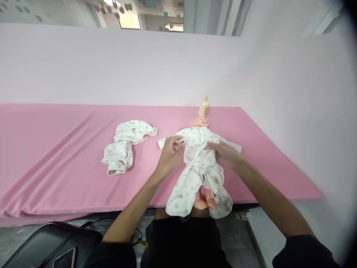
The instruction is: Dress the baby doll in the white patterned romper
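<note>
Head view. A doll (199, 122) lies on the pink-covered worktop (69, 160) directly before the person, dressed in a printed baby romper (199, 152). The right hand (224, 153) appears to pinch the romper's front near the middle of the torso; the left hand (173, 152), blurred, is loosely curled at the opposite side, and whether it grips cloth cannot be told. The step in hand appears to be arranging the front; it is best done by steadying one side while drawing the other edge flat, smoothing folds without twisting the torso. The doll's long axis runs away from the person, head toward the wall, feet toward the near edge; the sleeves spread sideways and the trouser legs reach over that edge. Behind the head stands a pump bottle (204, 108); leftward lie folded baby clothes (120, 146)
</note>
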Available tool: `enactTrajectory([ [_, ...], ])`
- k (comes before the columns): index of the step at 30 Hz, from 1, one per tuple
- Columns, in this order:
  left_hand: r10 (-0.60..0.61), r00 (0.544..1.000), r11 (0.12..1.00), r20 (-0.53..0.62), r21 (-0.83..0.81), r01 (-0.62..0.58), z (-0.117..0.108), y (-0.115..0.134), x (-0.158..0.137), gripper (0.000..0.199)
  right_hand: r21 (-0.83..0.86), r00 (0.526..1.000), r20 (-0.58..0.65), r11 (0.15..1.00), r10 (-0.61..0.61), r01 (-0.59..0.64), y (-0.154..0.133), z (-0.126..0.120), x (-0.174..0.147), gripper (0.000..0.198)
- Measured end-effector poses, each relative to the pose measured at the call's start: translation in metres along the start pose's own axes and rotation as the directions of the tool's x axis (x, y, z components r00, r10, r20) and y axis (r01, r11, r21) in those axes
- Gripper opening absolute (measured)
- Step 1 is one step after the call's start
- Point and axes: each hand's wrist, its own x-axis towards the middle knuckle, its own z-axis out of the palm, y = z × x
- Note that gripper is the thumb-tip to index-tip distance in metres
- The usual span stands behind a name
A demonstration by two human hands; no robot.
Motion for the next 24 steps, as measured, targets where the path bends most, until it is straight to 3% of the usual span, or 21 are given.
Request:
enactTrajectory([
  [2,-0.214,0.976,0.977,-0.05,0.002,0.214,-0.021,-0.023,-0.033,0.039,0.116,0.998,-0.045,0.993,-0.032,0.037,-0.003,-0.008,0.004,0.015],
  [4,-0.372,0.928,0.927,-0.019,-0.043,0.371,-0.036,-0.045,-0.064,0.043,0.186,0.996,-0.077,0.981,-0.039,0.053,-0.012,-0.011,0.006,0.016],
  [7,-0.439,0.89,0.865,0.125,-0.208,0.456,-0.038,-0.066,-0.099,0.051,0.216,0.993,-0.09,0.971,-0.081,0.099,-0.031,-0.006,0.003,0.015],
  [9,-0.425,0.848,0.812,0.316,-0.281,0.512,-0.027,-0.071,-0.111,0.053,0.234,0.989,-0.073,0.962,-0.128,0.141,-0.042,0.003,-0.002,0.016],
  [11,-0.387,0.831,0.781,0.4,-0.337,0.526,-0.012,-0.07,-0.114,0.049,0.249,0.984,-0.049,0.952,-0.173,0.179,-0.049,0.013,-0.009,0.016],
  [15,-0.337,0.868,0.66,0.365,-0.566,0.494,0.008,-0.06,-0.099,0.044,0.24,0.981,-0.012,0.952,-0.194,0.191,-0.049,0.025,-0.026,0.021],
  [18,-0.346,0.848,0.54,0.401,-0.654,0.53,0.01,-0.055,-0.084,0.04,0.237,0.982,-0.047,0.953,-0.183,0.188,-0.042,0.021,-0.036,0.025],
  [21,-0.413,0.773,0.424,0.482,-0.649,0.632,0.006,-0.056,-0.077,0.038,0.212,0.978,-0.109,0.957,-0.176,0.196,-0.034,0.011,-0.041,0.027],
  [24,-0.471,0.646,0.295,0.601,-0.582,0.757,0.003,-0.06,-0.078,0.04,0.193,0.98,-0.121,0.965,-0.157,0.178,-0.029,0.003,-0.045,0.03],
])
